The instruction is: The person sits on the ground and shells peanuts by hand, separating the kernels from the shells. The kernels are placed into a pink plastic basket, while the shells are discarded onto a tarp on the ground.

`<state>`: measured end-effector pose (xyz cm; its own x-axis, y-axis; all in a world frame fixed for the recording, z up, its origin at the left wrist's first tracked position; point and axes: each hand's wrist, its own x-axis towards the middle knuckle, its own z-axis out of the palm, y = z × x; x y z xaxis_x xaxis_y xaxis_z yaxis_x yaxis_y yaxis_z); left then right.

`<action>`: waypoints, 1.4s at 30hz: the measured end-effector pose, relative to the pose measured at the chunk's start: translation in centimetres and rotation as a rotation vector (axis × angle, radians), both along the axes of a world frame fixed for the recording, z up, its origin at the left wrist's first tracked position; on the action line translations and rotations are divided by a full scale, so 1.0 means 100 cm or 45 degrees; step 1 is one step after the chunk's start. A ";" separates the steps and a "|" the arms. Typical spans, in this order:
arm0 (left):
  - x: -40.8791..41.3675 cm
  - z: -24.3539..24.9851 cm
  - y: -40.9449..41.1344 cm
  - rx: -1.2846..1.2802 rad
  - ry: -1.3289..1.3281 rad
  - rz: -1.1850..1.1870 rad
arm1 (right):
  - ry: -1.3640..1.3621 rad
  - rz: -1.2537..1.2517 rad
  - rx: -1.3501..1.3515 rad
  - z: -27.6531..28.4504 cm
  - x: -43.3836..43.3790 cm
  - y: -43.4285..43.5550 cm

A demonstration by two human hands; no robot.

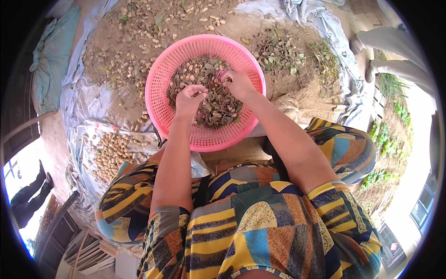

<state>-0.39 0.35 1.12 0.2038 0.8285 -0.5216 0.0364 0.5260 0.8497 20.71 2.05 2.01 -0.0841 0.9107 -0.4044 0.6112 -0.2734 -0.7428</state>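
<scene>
In front of me a pink perforated plastic basket (209, 139) holds unshelled peanuts (188, 76) mixed with dry, dark leaves and stems (223, 106). My left hand (189, 99) is over the left part of this mix, thumb and fingers bent together. Whether anything small is pinched there, I cannot tell. My right hand (238, 84) reaches into the right side of the basket, its curled fingertips at the leaves near the wall. What lies between those fingertips is too small to make out.
Left of my knee, a peanut pile (113, 153) rests on white sheeting (82, 146). Soil with scattered peanuts (139, 52) spreads beyond the basket. Wilted plants (282, 54) lie to the right. A tied greenish sack (55, 62) stands far left. People's legs (393, 42) (29, 198) show at both sides.
</scene>
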 end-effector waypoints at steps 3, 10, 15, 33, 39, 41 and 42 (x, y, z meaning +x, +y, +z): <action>0.010 0.019 -0.003 -0.042 -0.153 0.115 | -0.032 0.004 0.177 0.016 -0.003 -0.006; 0.026 0.062 -0.004 0.005 0.088 0.021 | 0.301 0.171 0.125 0.024 -0.026 -0.021; 0.032 0.085 -0.002 0.027 0.329 -0.075 | 0.387 0.189 0.154 0.023 -0.027 -0.025; 0.028 0.064 -0.004 -0.038 0.010 -0.071 | 0.751 -0.123 -0.439 0.031 -0.014 -0.019; 0.031 0.064 -0.004 -0.043 -0.117 0.103 | 0.931 -0.356 -0.458 0.031 -0.018 -0.022; 0.033 0.064 -0.004 -0.040 -0.151 0.147 | 0.970 -0.349 -0.476 0.038 -0.023 -0.023; 0.033 0.061 -0.003 -0.032 -0.165 0.158 | 0.988 -0.353 -0.483 0.040 -0.025 -0.023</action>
